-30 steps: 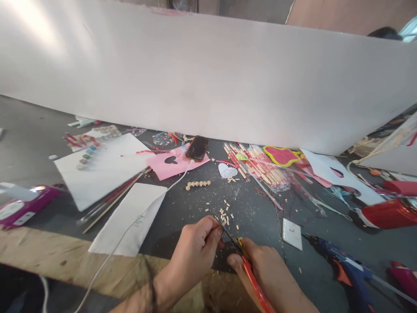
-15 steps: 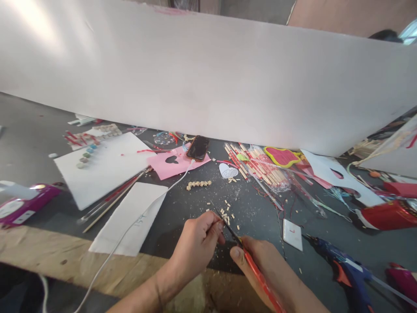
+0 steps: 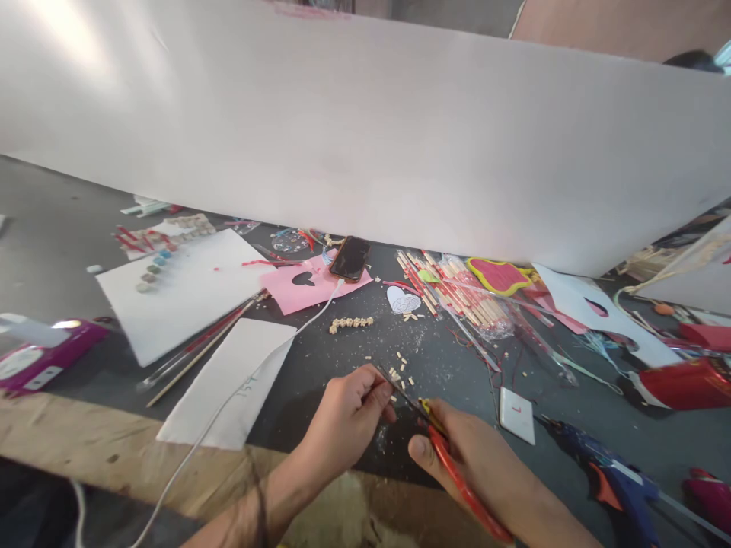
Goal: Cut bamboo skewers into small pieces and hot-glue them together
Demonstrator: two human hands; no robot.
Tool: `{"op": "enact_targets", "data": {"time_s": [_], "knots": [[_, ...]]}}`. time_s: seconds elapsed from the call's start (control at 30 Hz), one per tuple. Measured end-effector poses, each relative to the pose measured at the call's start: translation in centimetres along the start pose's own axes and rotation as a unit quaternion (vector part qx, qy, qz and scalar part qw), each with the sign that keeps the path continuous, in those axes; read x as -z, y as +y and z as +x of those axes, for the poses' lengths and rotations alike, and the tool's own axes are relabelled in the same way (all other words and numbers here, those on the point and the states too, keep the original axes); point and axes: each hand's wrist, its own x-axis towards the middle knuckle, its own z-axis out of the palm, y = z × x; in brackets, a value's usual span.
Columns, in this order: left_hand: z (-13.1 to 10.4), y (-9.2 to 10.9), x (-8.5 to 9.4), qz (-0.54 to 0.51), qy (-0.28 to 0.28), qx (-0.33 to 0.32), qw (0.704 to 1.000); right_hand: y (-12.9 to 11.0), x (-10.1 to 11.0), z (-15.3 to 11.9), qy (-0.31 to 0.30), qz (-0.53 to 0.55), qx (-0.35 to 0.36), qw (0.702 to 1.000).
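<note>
My right hand [image 3: 465, 449] is wrapped round a pair of pliers [image 3: 465, 487] with red and yellow handles and long, thin dark jaws. The jaws point up and left to the fingertips of my left hand [image 3: 348, 411]. That hand is closed in a pinch at the jaw tips; whatever lies between its fingers is hidden. Just beyond the jaws, several short pale stick pieces [image 3: 401, 371] are scattered on the dark table. A little row of clustered pale pieces [image 3: 350, 323] lies farther back.
Behind stands a tall white board [image 3: 365, 129]. A phone [image 3: 349, 259] rests on pink paper [image 3: 279, 288], its white cable crossing white paper [image 3: 228, 388]. Bundled sticks [image 3: 457, 289] lie back right; a white tile [image 3: 517, 415], blue glue gun [image 3: 599, 457] and red can [image 3: 685, 383] are at right.
The pliers and my right hand have shifted slightly right, and the yellow part by the pivot shows more. My left hand keeps its pinch in nearly the same place.
</note>
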Motion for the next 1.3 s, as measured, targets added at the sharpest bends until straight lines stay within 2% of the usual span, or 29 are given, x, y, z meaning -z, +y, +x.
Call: {"op": "enact_targets", "data": {"time_s": [0.17, 0.33, 0.43, 0.53, 0.67, 0.9, 1.17, 1.23, 1.3], "knots": [[0.0, -0.3, 0.0, -0.032, -0.03, -0.006, 0.999, 0.0, -0.3, -0.5, 0.052, -0.049, 0.009, 0.997], [-0.1, -0.2, 0.3, -0.074, -0.068, 0.008, 0.995, -0.3, -1.4, -0.1, 0.06, -0.102, -0.006, 0.993], [-0.2, -0.3, 0.3, -0.061, -0.055, 0.005, 0.997, -0.3, -2.0, 0.3, 0.072, -0.161, -0.016, 0.984], [-0.3, -0.3, 0.0, -0.027, -0.025, 0.006, 0.999, -0.3, -2.2, 0.6, 0.057, -0.182, -0.025, 0.981], [-0.2, -0.2, -0.3, 0.007, 0.003, -0.004, 1.0, -0.5, -1.6, 0.5, 0.024, -0.135, -0.019, 0.99], [-0.1, -0.4, -0.4, 0.028, 0.015, -0.006, 0.999, -0.7, -0.6, 0.5, 0.0, -0.049, -0.024, 0.999], [-0.2, -0.3, -0.8, 0.034, 0.004, -0.023, 0.999, -0.7, -1.6, 0.3, -0.002, 0.122, 0.006, 0.993], [-0.3, -0.2, -0.7, 0.022, -0.007, -0.017, 1.0, -0.1, -1.6, 0.4, -0.018, 0.113, 0.014, 0.993], [-0.4, -0.2, -0.3, 0.005, -0.015, -0.016, 1.0, 0.6, -1.3, 0.6, -0.015, 0.055, -0.003, 0.998]]}}
